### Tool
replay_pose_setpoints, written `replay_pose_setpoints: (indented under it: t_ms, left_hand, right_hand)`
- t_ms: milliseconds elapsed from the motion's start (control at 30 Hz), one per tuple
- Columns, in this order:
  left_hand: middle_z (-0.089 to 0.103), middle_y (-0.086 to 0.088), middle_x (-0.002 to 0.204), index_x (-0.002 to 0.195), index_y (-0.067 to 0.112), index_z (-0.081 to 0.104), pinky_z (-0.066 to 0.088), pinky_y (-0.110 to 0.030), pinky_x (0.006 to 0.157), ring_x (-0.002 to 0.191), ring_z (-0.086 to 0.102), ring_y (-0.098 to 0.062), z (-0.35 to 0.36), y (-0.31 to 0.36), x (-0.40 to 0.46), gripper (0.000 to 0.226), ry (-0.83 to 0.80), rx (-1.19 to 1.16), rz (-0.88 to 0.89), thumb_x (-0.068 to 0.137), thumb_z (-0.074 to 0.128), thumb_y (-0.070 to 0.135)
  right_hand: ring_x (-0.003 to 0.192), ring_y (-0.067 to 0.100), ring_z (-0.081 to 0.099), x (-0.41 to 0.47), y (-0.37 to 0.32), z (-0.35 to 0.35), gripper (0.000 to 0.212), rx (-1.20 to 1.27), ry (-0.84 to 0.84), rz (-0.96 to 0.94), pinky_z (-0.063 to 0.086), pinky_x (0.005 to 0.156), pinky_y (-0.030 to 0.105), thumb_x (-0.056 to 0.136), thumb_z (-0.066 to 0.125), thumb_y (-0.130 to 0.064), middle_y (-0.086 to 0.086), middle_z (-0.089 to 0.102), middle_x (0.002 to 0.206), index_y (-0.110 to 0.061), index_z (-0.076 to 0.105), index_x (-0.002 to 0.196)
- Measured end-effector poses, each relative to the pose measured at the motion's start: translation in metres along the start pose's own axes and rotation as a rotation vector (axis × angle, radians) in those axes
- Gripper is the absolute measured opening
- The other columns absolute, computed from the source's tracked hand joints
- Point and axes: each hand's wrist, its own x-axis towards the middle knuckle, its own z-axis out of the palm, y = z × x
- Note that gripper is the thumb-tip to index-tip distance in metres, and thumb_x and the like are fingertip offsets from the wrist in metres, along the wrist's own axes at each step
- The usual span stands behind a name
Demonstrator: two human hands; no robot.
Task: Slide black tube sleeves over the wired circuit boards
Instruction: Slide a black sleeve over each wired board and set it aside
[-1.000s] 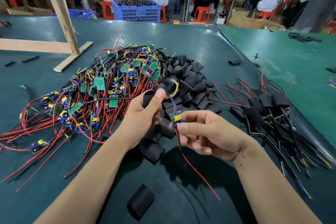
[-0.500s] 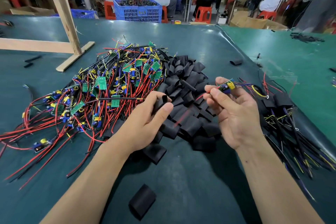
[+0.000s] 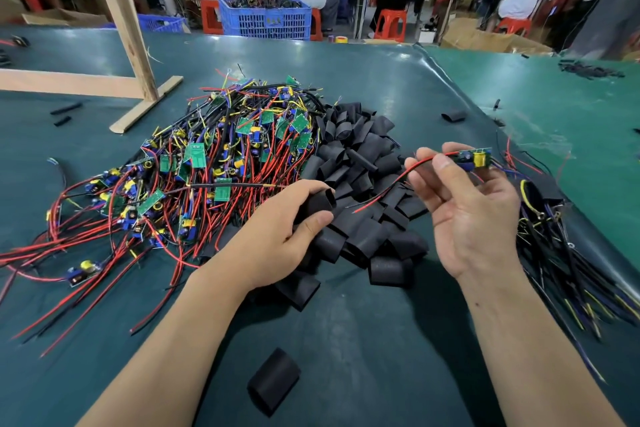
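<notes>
Left hand: the left hand (image 3: 277,236) grips one black sleeve (image 3: 317,204), fingers curled around it, over the near edge of the sleeve pile (image 3: 360,184).
Right hand: the right hand (image 3: 474,218) is raised palm-up, its fingers (image 3: 441,166) pinching the red wire (image 3: 401,177) of one board (image 3: 474,158); the board sticks out beyond the fingertips.
Boards: a tangle of wired boards (image 3: 207,170) lies left of the sleeve pile, mid-bench (image 3: 346,340).
Sleeved units: a heap (image 3: 561,239) sits by the bench's right edge.
Stray sleeve: one (image 3: 273,380) lies alone near the front edge.
Background: seated workers, a blue crate (image 3: 265,15).
</notes>
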Motion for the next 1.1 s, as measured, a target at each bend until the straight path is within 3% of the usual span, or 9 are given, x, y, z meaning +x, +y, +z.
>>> replay_pose_setpoints:
  t_ms: [300,600,700,867,933,1000,1100]
  left_hand:
    - [0.061,0.013,0.117,0.127,0.020,0.058,0.039,-0.005,0.088,0.108,0.055,0.003,0.004,-0.001,0.000,0.035,0.035,0.040,0.071,0.092,0.066,0.023]
    - [0.067,0.010,0.111,0.124,0.020,0.062,0.051,-0.029,0.086,0.102,0.060,-0.003,0.006,0.000,0.000,0.043,0.077,0.084,0.063,0.088,0.065,0.042]
    - [0.067,0.005,0.110,0.129,0.021,0.060,0.051,-0.037,0.090,0.105,0.059,-0.013,0.006,-0.002,0.001,0.046,0.112,0.162,0.036,0.090,0.064,0.045]
    - [0.066,0.002,0.106,0.131,0.020,0.059,0.048,-0.039,0.090,0.100,0.057,-0.018,0.006,-0.003,0.002,0.049,0.121,0.226,0.043,0.090,0.060,0.047]
    - [0.067,0.004,0.106,0.130,0.017,0.060,0.047,-0.039,0.090,0.098,0.057,-0.018,0.006,-0.003,0.002,0.045,0.139,0.229,0.072,0.091,0.064,0.040]
    - [0.062,0.012,0.101,0.130,0.016,0.060,0.046,-0.036,0.087,0.094,0.054,-0.015,0.006,-0.002,0.003,0.045,0.163,0.238,0.096,0.091,0.063,0.039]
    - [0.051,0.017,0.092,0.132,0.013,0.060,0.043,-0.034,0.085,0.089,0.050,-0.015,0.007,0.001,0.004,0.049,0.178,0.265,0.118,0.090,0.060,0.039]
  right_hand:
    - [0.084,0.032,0.073,-0.003,0.008,0.004,0.016,-0.045,0.014,-0.067,0.057,0.070,0.029,0.093,0.059,0.006,0.016,0.075,0.091,-0.010,0.065,0.094]
    - [0.085,0.032,0.073,-0.011,0.018,0.010,0.013,-0.083,0.005,-0.045,0.058,0.071,0.029,0.093,0.060,0.005,0.014,0.075,0.090,-0.007,0.064,0.094]
    - [0.080,0.029,0.073,-0.019,0.026,0.016,0.013,-0.124,-0.042,-0.005,0.058,0.069,0.027,0.093,0.059,0.006,0.013,0.075,0.088,-0.005,0.061,0.099]
    - [0.074,0.027,0.073,-0.026,0.035,0.020,0.023,-0.189,-0.103,0.063,0.058,0.065,0.029,0.094,0.057,0.003,0.012,0.074,0.085,-0.011,0.055,0.112]
    - [0.077,0.030,0.073,-0.024,0.032,0.021,0.010,-0.177,-0.141,0.125,0.057,0.063,0.029,0.096,0.056,-0.010,0.011,0.074,0.084,-0.012,0.059,0.106]
    - [0.076,0.030,0.072,-0.023,0.029,0.021,0.015,-0.165,-0.149,0.187,0.057,0.060,0.028,0.098,0.054,-0.019,0.012,0.072,0.082,-0.011,0.066,0.093]
    - [0.070,0.021,0.067,-0.026,0.032,0.021,0.020,-0.241,-0.140,0.184,0.056,0.059,0.027,0.097,0.058,-0.017,0.008,0.070,0.080,-0.009,0.073,0.085]
